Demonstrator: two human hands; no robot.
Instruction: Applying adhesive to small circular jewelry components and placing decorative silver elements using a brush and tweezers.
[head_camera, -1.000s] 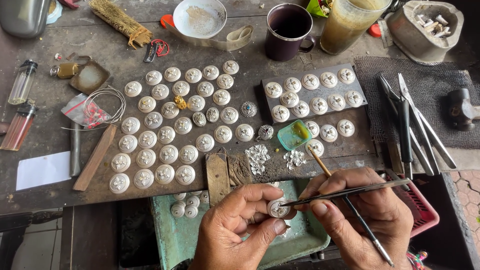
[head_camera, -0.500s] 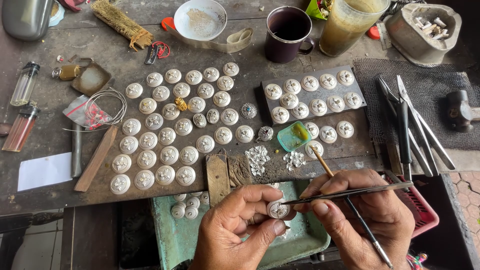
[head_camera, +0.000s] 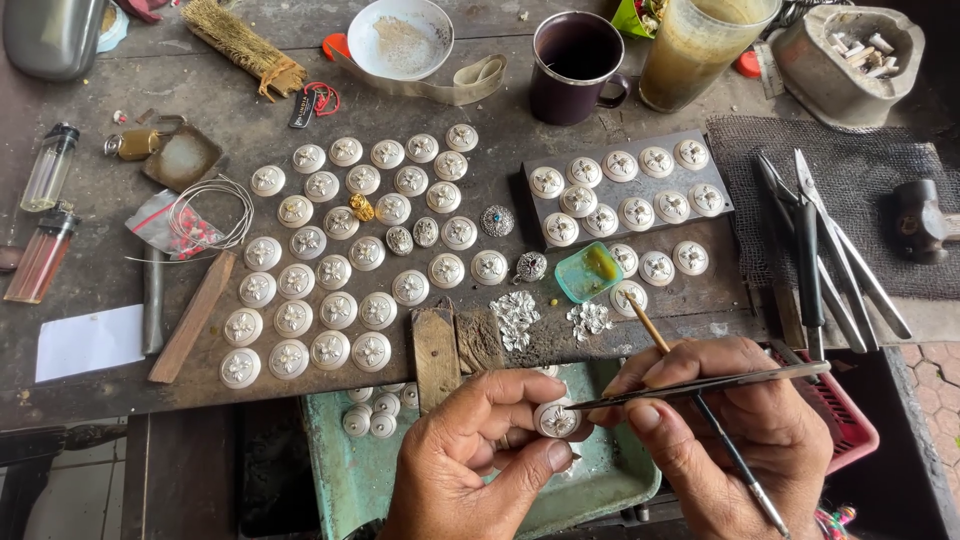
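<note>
Left hand (head_camera: 470, 460) pinches a round white button (head_camera: 556, 418) w/ silver floral inlay betw. thumb & fingertips, face up, likely to steady it. Right of the button, right hand (head_camera: 740, 430) grips tweezers (head_camera: 700, 384) & a thin brush (head_camera: 690, 395), tips meeting its face. Beyond the button, matching rows (head_camera: 340, 250) cover the surface (head_camera: 250, 110); green tray (head_camera: 340, 460) beneath it.

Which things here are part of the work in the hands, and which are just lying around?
In use: left hand, white disc, right hand, tweezers, thin brush, rows of discs.
Lying about: dark mug, lighters, hammer, straw brush.
</note>
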